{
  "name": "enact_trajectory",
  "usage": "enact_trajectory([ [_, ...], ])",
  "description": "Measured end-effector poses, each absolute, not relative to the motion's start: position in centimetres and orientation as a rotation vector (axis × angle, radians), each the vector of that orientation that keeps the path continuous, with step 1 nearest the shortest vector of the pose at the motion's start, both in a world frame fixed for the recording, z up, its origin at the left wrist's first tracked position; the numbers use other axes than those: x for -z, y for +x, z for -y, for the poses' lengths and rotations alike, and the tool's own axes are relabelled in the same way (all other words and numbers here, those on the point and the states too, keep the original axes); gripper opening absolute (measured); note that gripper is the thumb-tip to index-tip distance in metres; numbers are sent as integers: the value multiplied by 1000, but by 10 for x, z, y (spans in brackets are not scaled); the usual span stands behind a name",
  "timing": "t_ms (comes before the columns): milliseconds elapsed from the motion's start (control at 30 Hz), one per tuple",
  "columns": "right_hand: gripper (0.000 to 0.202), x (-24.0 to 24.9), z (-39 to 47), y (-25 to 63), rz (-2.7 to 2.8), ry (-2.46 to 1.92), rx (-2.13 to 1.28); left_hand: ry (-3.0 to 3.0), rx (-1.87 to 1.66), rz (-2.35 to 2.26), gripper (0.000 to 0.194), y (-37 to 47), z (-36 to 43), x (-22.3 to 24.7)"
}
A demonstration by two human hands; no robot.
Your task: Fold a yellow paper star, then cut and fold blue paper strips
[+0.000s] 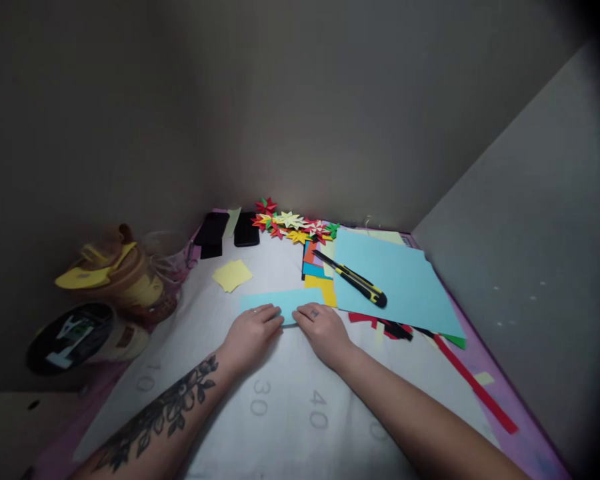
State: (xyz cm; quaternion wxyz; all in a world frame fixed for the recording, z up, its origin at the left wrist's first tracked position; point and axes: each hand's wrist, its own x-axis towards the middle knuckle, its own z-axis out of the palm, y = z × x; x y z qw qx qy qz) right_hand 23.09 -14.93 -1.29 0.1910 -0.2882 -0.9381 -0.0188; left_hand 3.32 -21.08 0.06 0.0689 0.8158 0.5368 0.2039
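Forearms slanting in from roughly seven and four o'clock, the left hand and right hand lay palm-down, knuckles bent, fingers together on the light-blue paper strip at their twelve o'clock; whether either grip pinched it, I could not tell. A black-and-yellow utility knife rested at the right hand's one o'clock.
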Motion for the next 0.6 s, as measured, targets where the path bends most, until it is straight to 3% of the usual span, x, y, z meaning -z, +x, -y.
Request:
enact_trajectory([
  [600, 21, 8, 138, 240, 2649, -863, -187, 2171, -491, -1746, 19, 0, 207, -10],
])
